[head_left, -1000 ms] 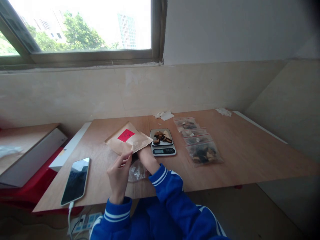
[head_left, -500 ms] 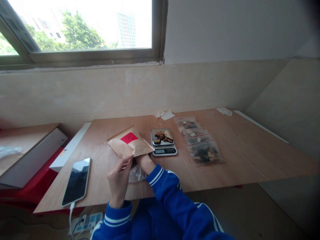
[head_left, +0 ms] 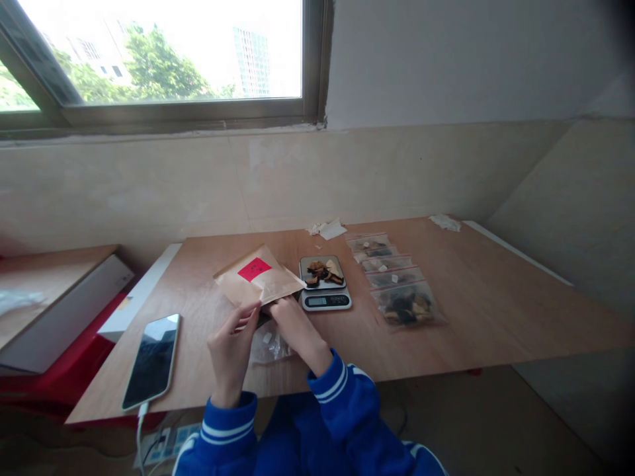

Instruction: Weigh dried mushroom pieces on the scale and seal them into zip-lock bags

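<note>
A kraft paper bag (head_left: 258, 277) with a red label is raised a little above the wooden table, and its lower edge is pinched between my left hand (head_left: 231, 354) and my right hand (head_left: 297, 334). A dark sliver shows between my hands, too shadowed to name. Under them lies a clear plastic bag (head_left: 270, 347) with small white bits. To the right of my right hand stands a digital kitchen scale (head_left: 325, 299), and brown dried pieces (head_left: 321, 273) lie on its metal pan.
Several sealed plastic bags (head_left: 404, 304) of dark dried pieces lie in a row on the wooden table (head_left: 486, 297). A phone (head_left: 151, 361) with a cable lies at left, beside a white box (head_left: 141, 291). Paper scraps (head_left: 327, 229) lie near the wall.
My right forearm has drawn back toward me and its sleeve has dropped lower. The kraft bag has shifted and now looks folded more tightly against my hands.
</note>
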{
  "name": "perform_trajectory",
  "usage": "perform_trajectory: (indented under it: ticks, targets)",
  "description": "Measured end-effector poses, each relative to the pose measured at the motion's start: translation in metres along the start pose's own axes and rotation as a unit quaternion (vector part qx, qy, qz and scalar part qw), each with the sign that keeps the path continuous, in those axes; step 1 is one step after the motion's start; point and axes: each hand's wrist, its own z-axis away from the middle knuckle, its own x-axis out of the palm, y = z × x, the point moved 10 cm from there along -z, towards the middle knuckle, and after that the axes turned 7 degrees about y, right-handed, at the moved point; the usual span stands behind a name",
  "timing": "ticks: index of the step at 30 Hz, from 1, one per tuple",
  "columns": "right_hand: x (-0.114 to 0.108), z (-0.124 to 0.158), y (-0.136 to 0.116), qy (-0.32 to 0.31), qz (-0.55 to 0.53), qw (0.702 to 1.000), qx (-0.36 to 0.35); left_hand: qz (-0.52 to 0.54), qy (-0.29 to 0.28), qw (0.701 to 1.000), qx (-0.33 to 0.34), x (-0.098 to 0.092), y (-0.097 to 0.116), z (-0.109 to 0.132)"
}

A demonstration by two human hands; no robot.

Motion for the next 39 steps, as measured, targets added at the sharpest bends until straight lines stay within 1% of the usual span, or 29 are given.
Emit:
perform_trajectory:
  ticks: [1, 2, 3, 5, 7, 9, 10, 12, 15, 17, 20, 22, 24, 25, 27, 29, 31, 32, 34, 36, 37, 39]
  targets:
    - [-0.005, 0.006, -0.007, -0.007, 0.001, 1.0, -0.022, -0.002, 0.002, 1.0, 0.0, -0.001, 0.001, -0.003]
    - [-0.013, 0.011, -0.012, 0.001, -0.012, 0.999, -0.032, -0.005, 0.007, 1.0, 0.0, -0.002, 0.001, -0.006]
    - [-0.024, 0.017, -0.012, 0.024, -0.037, 0.999, -0.027, -0.009, 0.012, 1.0, 0.0, -0.004, 0.001, -0.008]
    - [-0.054, 0.029, -0.001, 0.103, -0.096, 0.99, 0.008, -0.016, 0.022, 1.0, -0.003, -0.008, 0.0, -0.012]
    - [-0.086, 0.045, 0.022, 0.191, -0.121, 0.973, 0.048, -0.018, 0.024, 0.999, -0.011, -0.011, -0.003, -0.014]
    - [-0.112, 0.061, 0.051, 0.258, -0.091, 0.959, 0.079, -0.021, 0.025, 0.999, -0.014, -0.012, -0.007, -0.015]
    - [-0.12, 0.065, 0.065, 0.273, -0.06, 0.956, 0.091, -0.024, 0.026, 0.999, -0.014, -0.013, -0.008, -0.015]
    - [-0.126, 0.068, 0.093, 0.269, 0.026, 0.957, 0.108, -0.028, 0.029, 0.999, -0.015, -0.013, -0.01, -0.014]
    - [-0.118, 0.057, 0.125, 0.216, 0.147, 0.959, 0.11, -0.025, 0.028, 0.999, -0.024, -0.013, -0.013, -0.013]
    - [-0.106, 0.046, 0.136, 0.173, 0.204, 0.958, 0.1, -0.026, 0.028, 0.999, -0.026, -0.014, -0.013, -0.013]
    - [-0.093, 0.036, 0.142, 0.121, 0.267, 0.951, 0.095, -0.028, 0.034, 0.999, -0.026, -0.02, -0.013, -0.013]
    - [-0.092, 0.037, 0.137, 0.112, 0.282, 0.947, 0.102, -0.025, 0.038, 0.999, -0.03, -0.024, -0.013, -0.013]
    - [-0.094, 0.042, 0.121, 0.126, 0.255, 0.954, 0.098, -0.024, 0.044, 0.998, -0.033, -0.027, -0.014, -0.013]
    - [-0.094, 0.045, 0.108, 0.135, 0.221, 0.962, 0.085, -0.025, 0.046, 0.998, -0.033, -0.027, -0.015, -0.012]
    - [-0.089, 0.049, 0.073, 0.135, 0.12, 0.983, 0.042, -0.027, 0.046, 0.998, -0.034, -0.025, -0.016, -0.01]
    - [-0.076, 0.049, 0.032, 0.095, 0.01, 0.995, -0.01, -0.024, 0.036, 0.998, -0.035, -0.019, -0.018, -0.007]
    - [-0.054, 0.044, -0.001, 0.021, -0.061, 0.997, -0.041, -0.016, 0.026, 0.999, -0.035, -0.013, -0.019, -0.004]
    - [-0.042, 0.04, -0.012, -0.017, -0.077, 0.996, -0.046, -0.012, 0.026, 0.999, -0.034, -0.012, -0.019, -0.002]
    - [-0.018, 0.031, -0.019, -0.084, -0.082, 0.993, -0.032, -0.005, 0.03, 0.999, -0.032, -0.013, -0.019, 0.001]
    - [0.006, 0.02, -0.013, -0.132, -0.074, 0.989, -0.004, -0.005, 0.04, 0.999, -0.034, -0.016, -0.019, 0.005]
    - [0.016, 0.014, -0.009, -0.144, -0.072, 0.987, 0.01, -0.005, 0.044, 0.998, -0.036, -0.018, -0.019, 0.006]
    - [0.035, -0.001, 0.0, -0.145, -0.07, 0.986, 0.03, -0.003, 0.048, 0.998, -0.039, -0.02, -0.02, 0.01]
